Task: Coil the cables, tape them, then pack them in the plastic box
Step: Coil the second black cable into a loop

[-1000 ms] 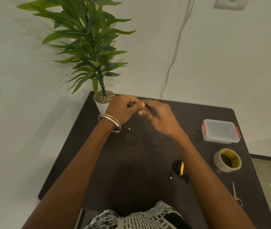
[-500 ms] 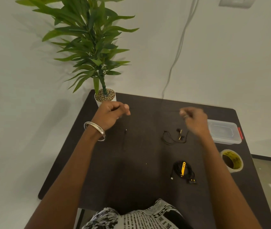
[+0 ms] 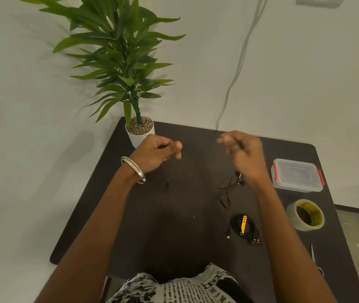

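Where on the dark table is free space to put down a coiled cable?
The widest bare patch lies between the left hand and the near table edge, left of the bundled cable. The right side is crowded: plastic box, tape roll, scissors, and the loose black cable under the right hand.

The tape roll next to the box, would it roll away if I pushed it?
Probably not as it lies: the tape roll rests flat on the dark table, hole facing up, so a push would likely slide it. Stood on its round edge, it could roll. With its hollow middle it looks light for its size.
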